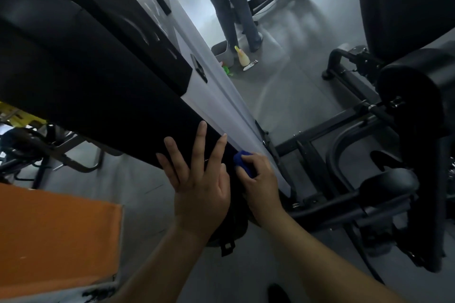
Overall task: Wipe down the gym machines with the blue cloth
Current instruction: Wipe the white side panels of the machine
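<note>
1. Right hand (258,184) curled round blue cloth (244,162). Cloth is balled up, only a small bit shows above the fingers. It's pressed vs the lower end of the black shroud (110,106), right at the seam w/ the pale side panel (221,96)
2. Left hand (199,187) flat, fingers straight & spread wide, laid on the black shroud just beside the cloth. Holds nothing, prob bracing
3. Cloth handling (my read): soft, light, zero stiffness, conforms to edges. Balled grip is OK for seam/corner work. For broad flat faces, better to open it out under a flat palm for more contact area
4. Shroud looks smooth & rigid, so cloth should glide. Risk: snagging on brackets low down near the base, can't tell how sharp
5. Progress: can't tell which areas are done. Second machine (364,135) on the right, neither hand on it
6. Bkgd: another person (231,7) stands by a bin (222,53) & yellow bottle (242,56) on the floor, well apart from the work
</note>
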